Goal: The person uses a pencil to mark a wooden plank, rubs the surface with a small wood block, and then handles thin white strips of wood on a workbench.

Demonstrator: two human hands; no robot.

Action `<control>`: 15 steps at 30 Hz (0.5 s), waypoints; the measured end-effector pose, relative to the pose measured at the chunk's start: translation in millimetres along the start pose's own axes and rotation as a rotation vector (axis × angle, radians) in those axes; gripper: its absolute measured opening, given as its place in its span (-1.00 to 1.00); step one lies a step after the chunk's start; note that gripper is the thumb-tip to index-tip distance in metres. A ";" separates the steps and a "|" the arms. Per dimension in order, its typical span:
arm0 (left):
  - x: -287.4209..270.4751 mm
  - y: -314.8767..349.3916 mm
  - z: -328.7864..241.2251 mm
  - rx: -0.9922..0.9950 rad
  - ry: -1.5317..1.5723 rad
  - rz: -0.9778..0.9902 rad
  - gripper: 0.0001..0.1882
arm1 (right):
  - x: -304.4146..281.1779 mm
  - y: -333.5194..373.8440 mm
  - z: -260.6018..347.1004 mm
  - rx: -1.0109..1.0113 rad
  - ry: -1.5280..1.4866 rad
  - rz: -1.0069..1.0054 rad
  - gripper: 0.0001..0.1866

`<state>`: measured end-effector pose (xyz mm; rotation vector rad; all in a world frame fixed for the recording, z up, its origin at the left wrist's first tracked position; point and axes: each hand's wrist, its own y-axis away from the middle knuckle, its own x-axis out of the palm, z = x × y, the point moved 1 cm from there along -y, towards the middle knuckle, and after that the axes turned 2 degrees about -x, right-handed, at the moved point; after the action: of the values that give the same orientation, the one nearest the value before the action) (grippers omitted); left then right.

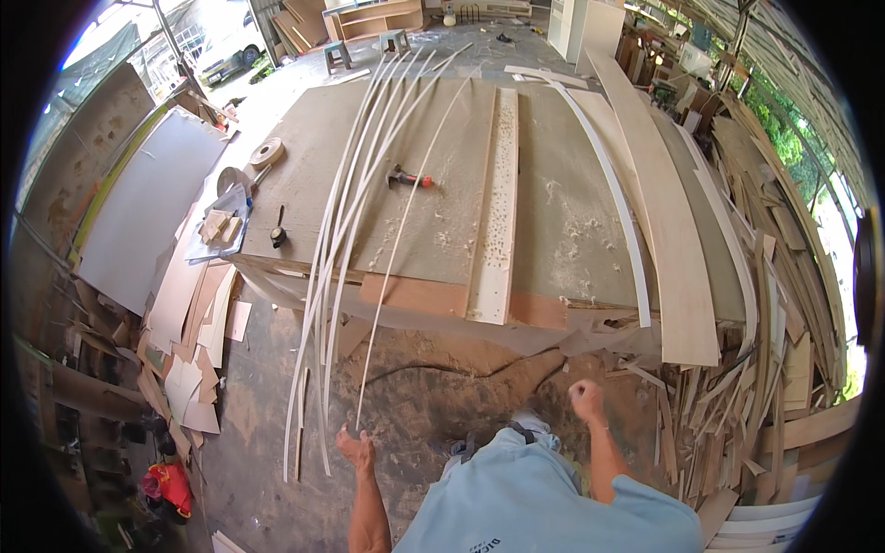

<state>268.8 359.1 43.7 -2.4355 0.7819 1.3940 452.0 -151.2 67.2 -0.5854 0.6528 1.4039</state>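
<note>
Strip, thin and pale (398, 249), one piece: near end at the left hand (356, 448), body running forward and leaning right across the table (553, 129). Long axis points almost straight away from that hand; it passes ahead and left of the right hand (586, 402). Left is clearly the nearer one.

Hands are well apart. Left looks pinched on the strip's end between thumb and fingers; exact finger contact too small to tell. Right is curled, raised off to the side, nothing visible in it.

Just left of the left hand: near ends of a loose bundle (322, 281), roughly five long strips, overlapping, so no firm count. They overhang the table edge and cross each other further out.

Ahead, between the two hands' lines: one channel-shaped board (494, 212), speckled, lengthwise on the table. Ahead and right of the right hand: one curved white strip (616, 184), then one wide plank (671, 230).

Farther ahead of the left hand: one hammer (408, 178), red grip, thin strip crossing over it in view; touching or not, can't tell. Off to its left, one tape measure (278, 237). Farthest ahead, past the table: two stools (337, 57).
</note>
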 end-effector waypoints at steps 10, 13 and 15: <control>69.1 122.9 -10.9 -0.421 -0.090 -0.239 -0.34 | -119.2 -218.4 -49.1 -0.097 0.107 -0.410 -0.81; 94.4 178.1 -42.3 -0.445 -0.028 -0.170 -0.40 | -129.3 -266.8 -65.2 -0.038 0.340 -0.446 -0.71; 105.4 202.1 -61.1 -0.484 0.027 -0.163 -0.43 | -129.2 -284.7 -67.2 0.002 0.412 -0.473 -0.62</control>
<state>244.7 128.7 -1.0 -2.7947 0.2561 1.6382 724.5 -312.9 110.2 -0.9715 0.7782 0.8439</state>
